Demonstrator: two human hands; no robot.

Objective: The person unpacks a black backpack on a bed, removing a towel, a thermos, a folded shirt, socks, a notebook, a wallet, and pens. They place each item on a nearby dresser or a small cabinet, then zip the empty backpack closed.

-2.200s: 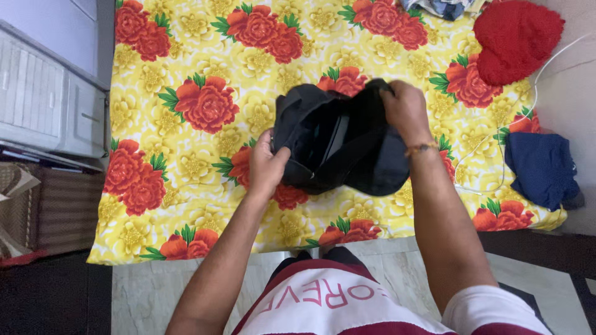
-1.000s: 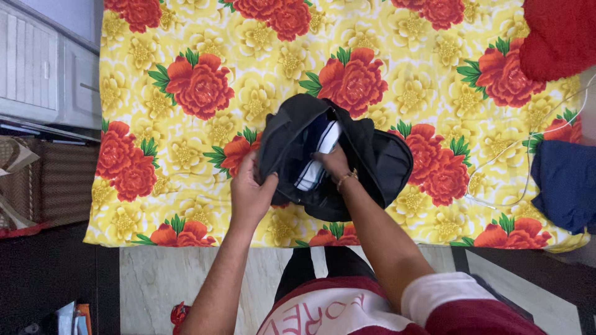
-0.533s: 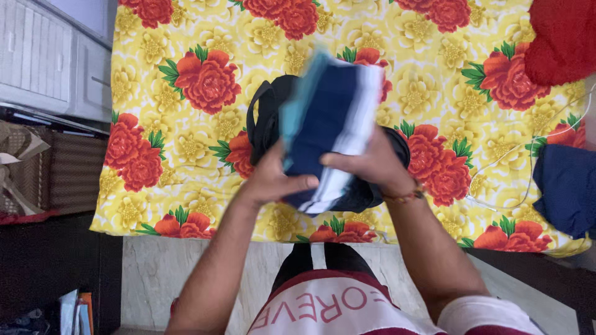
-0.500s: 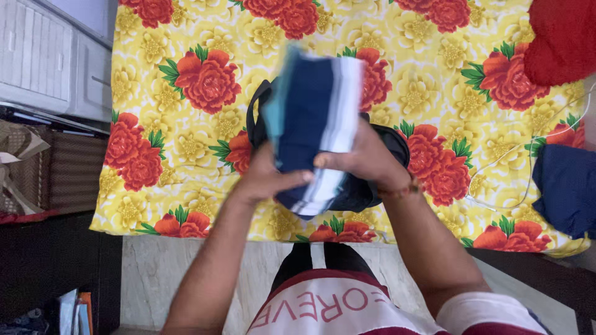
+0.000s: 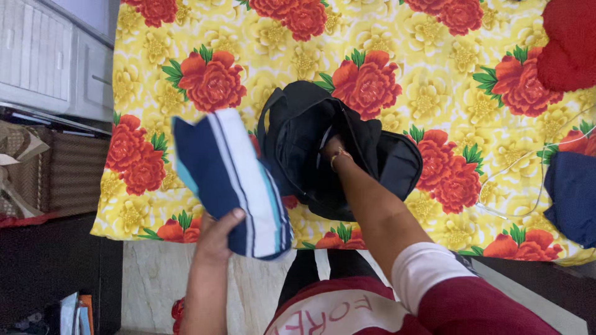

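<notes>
We see our left hand (image 5: 214, 239) gripping a folded navy cloth (image 5: 233, 183) w/ white & teal stripes, held above the bed edge. Our right hand (image 5: 332, 149) is down inside the open black bag (image 5: 298, 133), wrist showing. Bag lies on a yellow floral sheet (image 5: 434, 93); red cloth (image 5: 568, 43) top right, blue cloth (image 5: 574, 195) at right.

Floral bed (image 5: 434, 111) (black backpack (image 5: 310, 149), clothes)

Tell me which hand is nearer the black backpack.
Right. The right hand reaches inside the open black backpack, fingers hidden. The left hand is off to its left, holding a folded navy striped cloth up.
</notes>
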